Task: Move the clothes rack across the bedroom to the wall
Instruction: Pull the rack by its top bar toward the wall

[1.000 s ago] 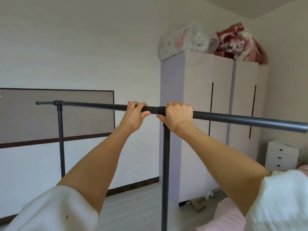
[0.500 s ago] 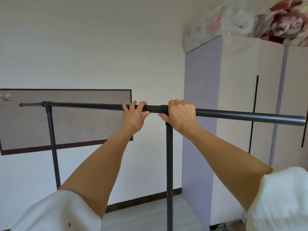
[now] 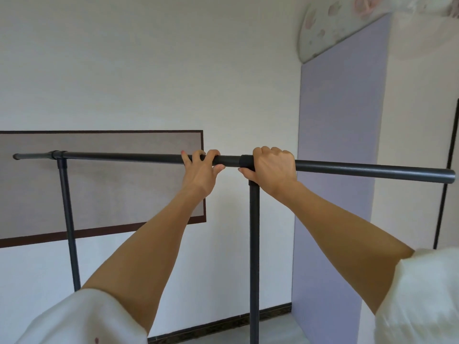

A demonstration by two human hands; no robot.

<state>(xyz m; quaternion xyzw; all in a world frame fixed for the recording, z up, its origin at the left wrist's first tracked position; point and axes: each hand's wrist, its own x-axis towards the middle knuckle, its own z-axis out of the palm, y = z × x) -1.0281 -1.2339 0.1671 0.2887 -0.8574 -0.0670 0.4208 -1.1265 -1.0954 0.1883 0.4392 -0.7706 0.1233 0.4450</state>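
Observation:
The clothes rack [image 3: 129, 157] is a bare dark grey metal frame with a long top bar running left to right at chest height. One upright [image 3: 254, 256] drops from the bar's joint near the middle, another upright [image 3: 68, 219] stands at the far left. My left hand [image 3: 202, 173] grips the top bar just left of the joint. My right hand [image 3: 272, 167] is closed over the bar at the joint. The white wall [image 3: 149, 70] stands close behind the rack. The rack's feet are out of view.
A tall pale lilac wardrobe [image 3: 340, 170] stands against the wall at the right, close to the bar's right end. Folded bedding [image 3: 330, 23] lies on top of it. A grey panel with a brown border [image 3: 111, 184] is fixed to the wall. A dark skirting board [image 3: 223, 326] runs along the floor.
The wall and wardrobe have grown larger and nearer, and the wardrobe has slid to the right of the view. Both hands keep the same grip on the bar.

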